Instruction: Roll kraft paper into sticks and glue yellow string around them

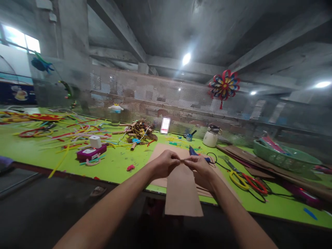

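A strip of brown kraft paper (pixel 183 193) hangs from my fingers, its lower end dangling past the table's front edge. Its far end looks rolled or folded over in a narrow band. My left hand (pixel 167 163) pinches this end from the left, and my right hand (pixel 201 167) pinches it from the right, with the fingertips almost meeting. Under my hands lie more flat sheets of brown paper (pixel 158 182). Just beyond my right hand rests a blue glue gun (pixel 193 151), partly hidden by that hand.
Scissors with yellow and red handles (pixel 249 182) lie at right, near cardboard pieces and a green basket (pixel 287 160). A white kettle (pixel 210 137) stands behind. Rolled brown paper tubes (pixel 138 131), a purple box (pixel 91 153) and coloured strips (pixel 75 133) cover the left side.
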The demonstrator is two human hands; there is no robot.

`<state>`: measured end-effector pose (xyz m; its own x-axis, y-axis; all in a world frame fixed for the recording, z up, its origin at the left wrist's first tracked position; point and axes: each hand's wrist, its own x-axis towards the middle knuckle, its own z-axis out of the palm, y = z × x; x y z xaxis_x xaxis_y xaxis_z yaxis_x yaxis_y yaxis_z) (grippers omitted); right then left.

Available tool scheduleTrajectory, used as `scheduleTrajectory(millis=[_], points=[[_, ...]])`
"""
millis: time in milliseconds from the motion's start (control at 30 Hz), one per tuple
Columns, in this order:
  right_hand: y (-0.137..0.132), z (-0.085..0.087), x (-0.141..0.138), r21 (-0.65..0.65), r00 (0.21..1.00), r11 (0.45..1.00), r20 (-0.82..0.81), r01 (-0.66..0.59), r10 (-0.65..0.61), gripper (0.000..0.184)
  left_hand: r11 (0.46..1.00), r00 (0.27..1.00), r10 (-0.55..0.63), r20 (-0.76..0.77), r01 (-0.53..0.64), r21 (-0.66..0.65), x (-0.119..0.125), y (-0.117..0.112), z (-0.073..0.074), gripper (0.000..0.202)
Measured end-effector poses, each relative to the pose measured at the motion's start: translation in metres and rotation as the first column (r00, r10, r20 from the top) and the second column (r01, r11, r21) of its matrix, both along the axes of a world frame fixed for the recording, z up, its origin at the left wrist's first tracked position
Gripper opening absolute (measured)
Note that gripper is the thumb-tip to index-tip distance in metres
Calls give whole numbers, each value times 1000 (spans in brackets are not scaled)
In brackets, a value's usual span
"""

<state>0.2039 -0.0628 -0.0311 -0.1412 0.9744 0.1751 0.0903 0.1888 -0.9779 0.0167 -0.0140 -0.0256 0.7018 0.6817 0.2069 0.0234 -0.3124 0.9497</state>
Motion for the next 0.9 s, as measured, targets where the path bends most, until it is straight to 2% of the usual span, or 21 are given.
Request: scheduleTrajectory(millis=[200, 333, 433, 567, 767, 900], points=[[-8, 6, -8, -9, 994, 995, -54, -97, 97, 36, 995, 997, 12, 71, -5, -102, 0, -9, 0, 31], [-11, 7, -9, -28, 992, 992, -44, -119, 118, 36, 994, 999, -9, 53, 15, -107, 0, -12, 1, 35], [-11, 8, -8, -36, 990, 991, -48, -133, 131, 34, 999, 1000, 2, 9, -1, -50, -1, -10, 2, 36], [-9, 7, -5, -32, 989, 990, -57, -140, 138, 33, 991, 997, 43, -69, -33, 132, -2, -11, 7, 37], [-4, 3, -3, -17, 994, 995, -37, -102, 101, 30, 990, 996, -11, -90, 23, 138, -4, -14, 9, 29], [-8, 6, -7, -2, 997, 997, -23, -78, 78, 33, 983, 996, 43, -76, -29, 179, -6, -10, 2, 32]])
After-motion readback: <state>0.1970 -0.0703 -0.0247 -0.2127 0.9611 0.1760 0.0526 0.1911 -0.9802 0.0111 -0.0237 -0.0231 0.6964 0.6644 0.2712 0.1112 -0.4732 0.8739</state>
